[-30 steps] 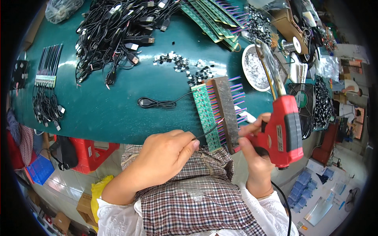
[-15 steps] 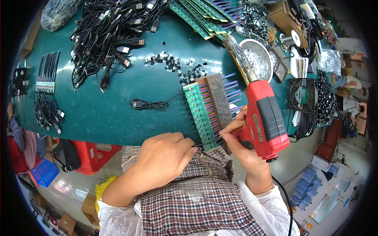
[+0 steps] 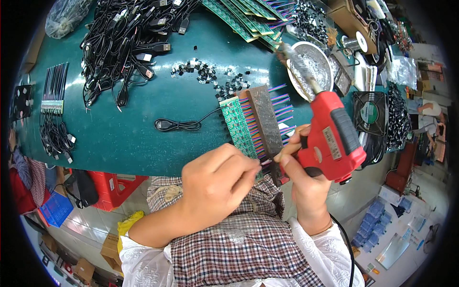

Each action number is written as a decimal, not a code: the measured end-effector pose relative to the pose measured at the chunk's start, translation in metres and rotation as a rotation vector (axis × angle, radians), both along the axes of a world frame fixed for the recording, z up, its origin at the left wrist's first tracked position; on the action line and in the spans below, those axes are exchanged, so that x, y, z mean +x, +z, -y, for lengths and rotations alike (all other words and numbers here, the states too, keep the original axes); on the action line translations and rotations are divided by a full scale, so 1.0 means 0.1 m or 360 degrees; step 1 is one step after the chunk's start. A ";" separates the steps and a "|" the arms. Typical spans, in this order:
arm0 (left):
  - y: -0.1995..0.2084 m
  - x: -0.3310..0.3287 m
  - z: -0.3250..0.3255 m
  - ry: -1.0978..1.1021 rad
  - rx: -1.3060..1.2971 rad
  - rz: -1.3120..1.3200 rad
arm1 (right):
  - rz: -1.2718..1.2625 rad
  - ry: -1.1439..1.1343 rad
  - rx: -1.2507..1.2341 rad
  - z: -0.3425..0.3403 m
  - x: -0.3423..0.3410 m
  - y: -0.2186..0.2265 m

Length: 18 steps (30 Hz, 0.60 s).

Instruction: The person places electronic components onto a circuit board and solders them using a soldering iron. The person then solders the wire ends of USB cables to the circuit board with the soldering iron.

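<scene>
My right hand point(image 3: 308, 184) is wrapped round a red and black soldering gun point(image 3: 334, 136). Its metal barrel points up and away, over the white bowl point(image 3: 313, 50). My left hand point(image 3: 217, 182) is closed in a pinch at the near end of a green circuit board strip point(image 3: 239, 124); what the fingertips hold, if anything, is hidden. Thin coloured wires point(image 3: 283, 107) run from the board under a dark bar point(image 3: 265, 117) lying across them and stick out beyond it. A coiled black cable point(image 3: 179, 125) runs to the board's far end.
Black USB cables point(image 3: 114, 57) lie piled at the far left, with small black-and-silver parts point(image 3: 203, 71) beside them. Green boards point(image 3: 244, 21) are stacked at the back. A solder spool point(image 3: 354, 43) and a small fan point(image 3: 368, 114) are on the right. A finished-looking cabled board point(image 3: 51, 106) lies far left.
My left hand has moved right and turned, bringing its pinched fingers to the board's near end; the black lead at its fingertips no longer shows. The soldering gun has shifted slightly right.
</scene>
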<state>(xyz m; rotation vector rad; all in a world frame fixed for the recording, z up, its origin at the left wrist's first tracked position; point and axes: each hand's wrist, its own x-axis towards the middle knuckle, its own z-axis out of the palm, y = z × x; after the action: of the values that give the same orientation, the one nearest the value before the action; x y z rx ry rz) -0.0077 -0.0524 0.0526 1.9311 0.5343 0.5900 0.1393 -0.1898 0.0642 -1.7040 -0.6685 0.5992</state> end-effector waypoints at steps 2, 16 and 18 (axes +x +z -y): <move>-0.01 -0.01 -0.04 0.0065 0.0062 0.0011 | -0.0019 -0.0093 -0.0017 0.04 0.02 -0.07; 0.07 0.00 -0.13 -0.0087 0.0084 -0.0051 | 0.0368 0.0405 -0.0272 -0.07 0.07 0.07; 0.08 -0.01 -0.20 -0.0021 0.0164 -0.0047 | 0.0082 0.0328 -0.0162 -0.04 0.04 0.08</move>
<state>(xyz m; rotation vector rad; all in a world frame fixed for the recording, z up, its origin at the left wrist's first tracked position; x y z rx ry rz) -0.0085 -0.0328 0.0604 2.0420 0.5181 0.5911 0.1431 -0.1859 0.0726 -1.7620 -0.8703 0.7467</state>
